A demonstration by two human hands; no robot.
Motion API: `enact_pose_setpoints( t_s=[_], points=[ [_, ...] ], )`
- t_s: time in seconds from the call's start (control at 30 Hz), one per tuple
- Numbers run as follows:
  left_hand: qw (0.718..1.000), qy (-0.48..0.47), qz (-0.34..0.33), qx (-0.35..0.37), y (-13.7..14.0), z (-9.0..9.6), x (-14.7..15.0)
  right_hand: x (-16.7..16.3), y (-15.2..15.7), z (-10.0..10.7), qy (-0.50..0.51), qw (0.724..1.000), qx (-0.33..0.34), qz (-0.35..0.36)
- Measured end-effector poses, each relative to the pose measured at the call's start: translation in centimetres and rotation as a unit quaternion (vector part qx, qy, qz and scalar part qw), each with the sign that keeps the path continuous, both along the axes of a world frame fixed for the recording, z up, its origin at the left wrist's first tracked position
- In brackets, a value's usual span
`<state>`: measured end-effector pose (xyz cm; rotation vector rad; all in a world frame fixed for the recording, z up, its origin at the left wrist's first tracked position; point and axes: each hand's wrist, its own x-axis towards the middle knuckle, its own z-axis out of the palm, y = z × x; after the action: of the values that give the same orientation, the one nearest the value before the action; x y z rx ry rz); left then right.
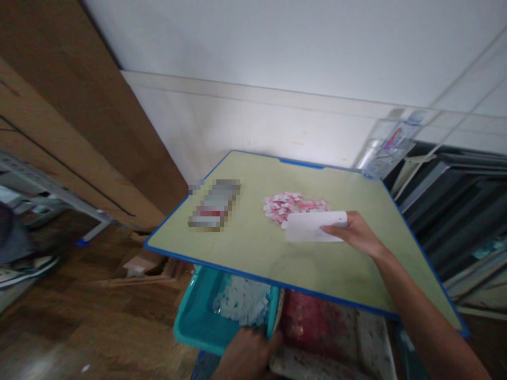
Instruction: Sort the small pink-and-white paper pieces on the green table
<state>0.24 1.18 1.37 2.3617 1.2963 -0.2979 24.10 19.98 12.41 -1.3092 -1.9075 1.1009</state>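
Observation:
My right hand (360, 232) is closed on a flat white plastic scraper (312, 227), thumb on its near face. The scraper stands on its long edge on the pale yellow folding table (245, 211), just in front of a heap of small pink and white pieces (279, 206). The scraper hides part of the heap. Below the table's near edge, my left hand (251, 351) is closed at the near right corner of a teal basin (198, 316). Many small white pieces (243, 301) lie in that basin. The left fingertips are partly hidden and blurred.
A pixelated phone-like object (216, 206) lies on the table's left side. A clear plastic bottle (392, 145) stands at the far right corner. Beside the basin is a stained red and white surface (317, 322). Dark panels (459, 195) lean at right; a person's shoe (27, 269) shows at left.

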Motion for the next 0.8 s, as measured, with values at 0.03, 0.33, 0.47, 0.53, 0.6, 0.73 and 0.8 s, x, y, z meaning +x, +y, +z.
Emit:
enact_pose_setpoints(
  t_s=[0.03,0.33,0.47,0.53,0.6,0.73,0.8],
  points=[
    [1.000,0.006,-0.005,-0.002,0.1,-0.2,0.0,-0.1,0.1,-0.3,0.014,1.000,-0.016,0.019],
    [0.999,0.034,-0.032,-0.024,0.7,-0.4,0.1,0.3,0.0,-1.6,0.055,0.994,0.014,-0.089],
    [0.997,0.043,-0.047,-0.032,0.8,-0.3,0.1,-1.1,-0.9,-1.3,0.018,1.000,0.000,-0.014],
    [0.998,0.038,-0.049,-0.023,0.7,-0.5,0.1,-1.4,-1.2,-1.2,0.015,1.000,0.004,0.005],
    [0.998,0.032,-0.045,-0.017,0.6,-0.7,0.1,-1.1,-1.2,-1.1,0.013,0.999,0.032,-0.036],
    [0.998,0.030,-0.045,-0.012,0.4,-1.1,0.0,-0.2,-0.7,-1.3,0.011,0.992,0.061,-0.110],
    [0.999,0.030,-0.043,-0.007,0.3,-1.3,0.0,-0.2,-0.7,-1.5,0.009,0.995,0.046,-0.086]
  ],
)
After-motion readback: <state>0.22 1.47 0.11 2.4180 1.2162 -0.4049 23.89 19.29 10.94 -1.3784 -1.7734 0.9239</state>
